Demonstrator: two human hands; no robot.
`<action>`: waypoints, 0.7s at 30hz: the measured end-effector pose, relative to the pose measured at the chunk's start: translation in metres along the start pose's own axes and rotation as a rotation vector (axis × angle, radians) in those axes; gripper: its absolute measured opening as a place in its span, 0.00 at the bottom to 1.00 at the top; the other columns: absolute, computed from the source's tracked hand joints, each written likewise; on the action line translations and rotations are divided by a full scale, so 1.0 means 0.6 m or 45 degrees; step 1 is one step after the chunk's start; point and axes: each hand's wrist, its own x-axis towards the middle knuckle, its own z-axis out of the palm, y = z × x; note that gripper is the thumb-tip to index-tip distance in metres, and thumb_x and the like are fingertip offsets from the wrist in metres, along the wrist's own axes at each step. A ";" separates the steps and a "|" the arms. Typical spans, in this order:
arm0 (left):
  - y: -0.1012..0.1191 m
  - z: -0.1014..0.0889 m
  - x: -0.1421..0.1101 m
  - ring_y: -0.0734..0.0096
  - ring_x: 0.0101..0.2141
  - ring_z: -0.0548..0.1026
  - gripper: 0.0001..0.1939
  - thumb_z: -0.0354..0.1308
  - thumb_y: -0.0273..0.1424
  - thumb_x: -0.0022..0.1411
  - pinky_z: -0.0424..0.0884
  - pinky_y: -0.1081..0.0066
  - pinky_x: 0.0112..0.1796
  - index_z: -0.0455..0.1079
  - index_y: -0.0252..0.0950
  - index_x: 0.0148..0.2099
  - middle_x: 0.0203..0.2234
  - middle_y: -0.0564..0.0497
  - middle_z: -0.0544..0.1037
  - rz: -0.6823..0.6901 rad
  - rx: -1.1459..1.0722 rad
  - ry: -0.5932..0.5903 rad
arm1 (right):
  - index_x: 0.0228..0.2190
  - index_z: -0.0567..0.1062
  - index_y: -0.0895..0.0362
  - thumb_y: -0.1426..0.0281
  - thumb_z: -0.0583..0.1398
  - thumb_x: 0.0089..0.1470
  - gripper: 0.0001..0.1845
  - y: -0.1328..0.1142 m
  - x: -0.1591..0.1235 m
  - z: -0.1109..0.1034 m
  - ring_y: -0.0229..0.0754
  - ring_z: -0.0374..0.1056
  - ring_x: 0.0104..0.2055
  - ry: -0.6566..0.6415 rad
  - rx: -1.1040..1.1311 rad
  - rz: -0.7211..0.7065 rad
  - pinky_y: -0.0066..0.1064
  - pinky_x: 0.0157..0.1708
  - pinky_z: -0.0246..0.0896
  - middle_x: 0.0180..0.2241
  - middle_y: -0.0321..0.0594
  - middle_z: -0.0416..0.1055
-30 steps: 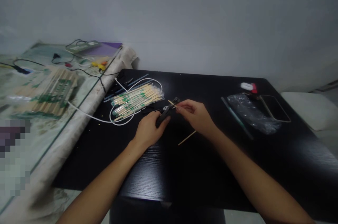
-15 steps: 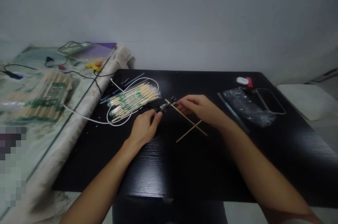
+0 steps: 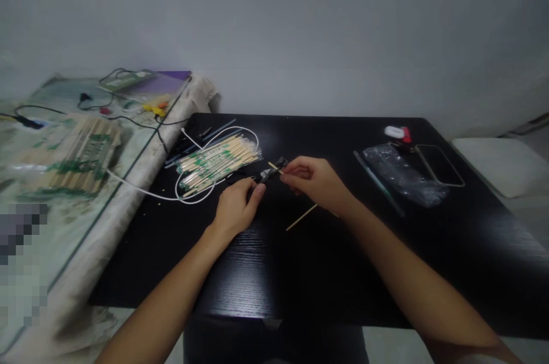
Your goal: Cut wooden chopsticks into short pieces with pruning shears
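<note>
My left hand rests low over the black desk, its thumb and fingers closed around a small black object with a shiny grey part; its exact kind is not clear. Beside it, my right hand pinches a thin wooden stick near the upper end, which crosses the black object. My palm hides most of that stick. A second wooden stick lies slantwise on the desk below my right hand. Just left of my hands is a pile of chopsticks in clear, green-printed wrappers, with a white cable looped round it.
On the right lie crumpled clear plastic, a slim bluish strip, a phone and a white case. A glass-topped table at left bears more wrapped chopsticks and cords. A pale seat stands at right.
My right hand has shifted down over the stick and now grips it between thumb and fingers, covering most of its length. The left hand has barely moved.
</note>
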 end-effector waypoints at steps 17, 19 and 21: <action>0.004 0.002 0.003 0.63 0.32 0.73 0.24 0.42 0.48 0.73 0.63 0.65 0.36 0.66 0.39 0.32 0.29 0.49 0.75 -0.104 0.045 0.001 | 0.33 0.77 0.58 0.60 0.70 0.49 0.15 0.015 0.009 0.003 0.35 0.68 0.23 0.023 -0.040 0.056 0.24 0.16 0.58 0.28 0.39 0.77; 0.003 0.003 0.003 0.63 0.33 0.73 0.23 0.42 0.49 0.73 0.64 0.65 0.36 0.66 0.39 0.34 0.30 0.49 0.75 -0.115 0.064 0.019 | 0.33 0.77 0.58 0.60 0.69 0.50 0.15 0.016 0.010 0.004 0.35 0.68 0.24 0.030 -0.042 0.038 0.24 0.18 0.60 0.29 0.39 0.77; 0.001 0.004 0.002 0.62 0.33 0.73 0.23 0.42 0.49 0.73 0.64 0.65 0.36 0.66 0.40 0.35 0.30 0.49 0.74 -0.107 0.077 0.034 | 0.33 0.77 0.58 0.59 0.70 0.49 0.15 0.019 0.011 0.006 0.36 0.70 0.25 0.038 -0.029 -0.002 0.27 0.23 0.65 0.29 0.39 0.78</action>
